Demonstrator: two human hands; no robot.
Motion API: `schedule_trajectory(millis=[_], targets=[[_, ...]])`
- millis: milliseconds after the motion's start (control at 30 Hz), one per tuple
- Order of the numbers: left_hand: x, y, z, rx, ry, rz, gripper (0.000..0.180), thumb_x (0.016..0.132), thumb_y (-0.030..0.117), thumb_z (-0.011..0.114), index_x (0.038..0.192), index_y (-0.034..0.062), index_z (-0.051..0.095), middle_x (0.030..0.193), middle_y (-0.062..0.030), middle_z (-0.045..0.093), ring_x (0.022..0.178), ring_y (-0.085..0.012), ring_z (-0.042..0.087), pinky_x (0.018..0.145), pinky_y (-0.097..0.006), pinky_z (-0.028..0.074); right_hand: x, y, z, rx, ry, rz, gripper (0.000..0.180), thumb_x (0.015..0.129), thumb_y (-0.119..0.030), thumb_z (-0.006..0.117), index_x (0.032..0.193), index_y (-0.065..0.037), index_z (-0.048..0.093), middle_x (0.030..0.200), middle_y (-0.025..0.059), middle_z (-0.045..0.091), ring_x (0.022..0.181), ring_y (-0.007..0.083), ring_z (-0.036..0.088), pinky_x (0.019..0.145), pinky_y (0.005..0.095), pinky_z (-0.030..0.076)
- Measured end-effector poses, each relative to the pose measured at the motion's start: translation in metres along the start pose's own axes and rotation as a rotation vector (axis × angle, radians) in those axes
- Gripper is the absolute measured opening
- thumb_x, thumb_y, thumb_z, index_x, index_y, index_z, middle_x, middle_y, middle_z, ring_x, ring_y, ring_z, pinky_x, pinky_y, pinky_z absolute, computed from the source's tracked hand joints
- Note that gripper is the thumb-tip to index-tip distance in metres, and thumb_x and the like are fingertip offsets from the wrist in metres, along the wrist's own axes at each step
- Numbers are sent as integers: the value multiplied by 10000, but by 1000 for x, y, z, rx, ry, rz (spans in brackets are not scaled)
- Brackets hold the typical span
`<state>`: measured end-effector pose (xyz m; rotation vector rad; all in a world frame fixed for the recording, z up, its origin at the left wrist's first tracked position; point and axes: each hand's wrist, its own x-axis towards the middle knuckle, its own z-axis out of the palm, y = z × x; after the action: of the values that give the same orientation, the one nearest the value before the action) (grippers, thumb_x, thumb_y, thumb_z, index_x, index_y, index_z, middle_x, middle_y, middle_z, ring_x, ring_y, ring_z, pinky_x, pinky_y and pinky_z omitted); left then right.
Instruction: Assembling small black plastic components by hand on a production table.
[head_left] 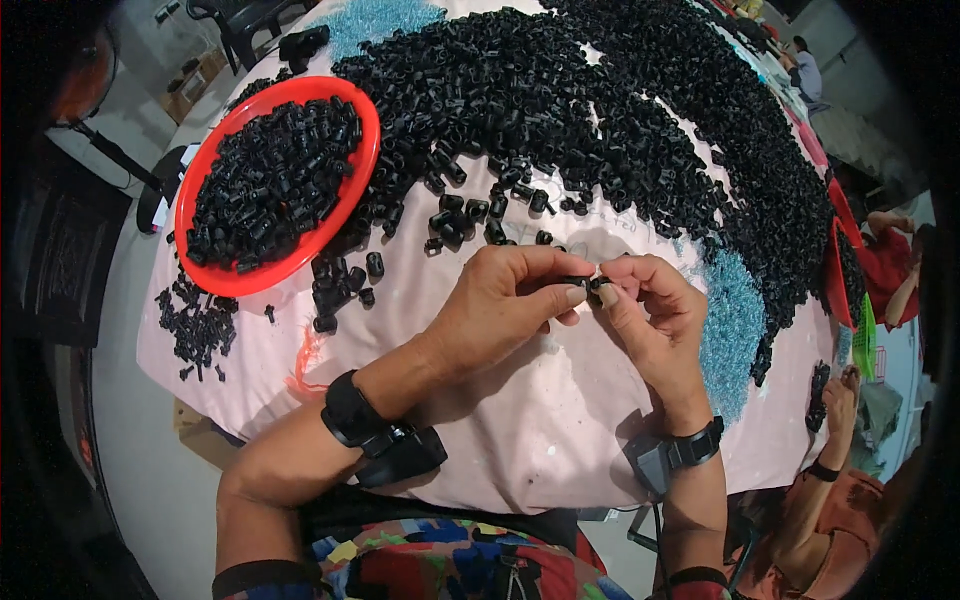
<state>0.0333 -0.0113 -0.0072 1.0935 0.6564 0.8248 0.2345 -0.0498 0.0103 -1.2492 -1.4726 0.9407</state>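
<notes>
My hands meet above the pink cloth (520, 420), their fingertips almost touching. Between the thumb and fingers of my left hand (485, 305) is a small black plastic part (574, 281), mostly hidden by the fingers. My right hand (660, 325) pinches another small black part (599, 284) right beside it. I cannot tell whether the two parts are joined. Just beyond my left hand lie loose black plastic tubes (452, 218), at the edge of a wide heap of similar black parts (480, 80).
A red basin (371, 135) full of black tubes stands at the left, with thin black pegs (198, 325) in front of it. Small clear-blue pieces (733, 330) lie right of my right hand. Orange strands (308, 360) rest on the cloth. At the right edge is another person's hand (840, 405).
</notes>
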Motion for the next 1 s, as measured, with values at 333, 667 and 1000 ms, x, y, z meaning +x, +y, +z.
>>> schedule_trajectory(millis=[333, 667, 1000], targets=[[-2, 5, 3, -104, 7, -88, 227, 956, 85, 711, 1180, 48, 705, 1012, -27, 740, 856, -86, 716, 649, -185, 522, 3, -2, -7, -250, -20, -195, 163, 862, -38, 764, 1024, -44, 771, 798, 12, 626, 718, 89, 523, 596, 225, 441], [1, 4, -5, -55, -41, -89, 263, 982, 134, 699, 1227, 39, 677, 1048, -44, 741, 912, -116, 734, 678, -202, 570, 1, -2, -4, -212, 31, -146, 164, 879, -41, 758, 1042, -39, 772, 806, 1, 620, 723, 67, 525, 570, 204, 439], [1, 4, -3, -55, -31, -88, 246, 982, 118, 694, 1212, 32, 680, 1046, -50, 749, 920, -125, 740, 691, -203, 579, 3, -6, -4, -297, 12, -197, 164, 854, -39, 767, 1018, -47, 776, 762, 22, 634, 687, 99, 546, 582, 229, 456]])
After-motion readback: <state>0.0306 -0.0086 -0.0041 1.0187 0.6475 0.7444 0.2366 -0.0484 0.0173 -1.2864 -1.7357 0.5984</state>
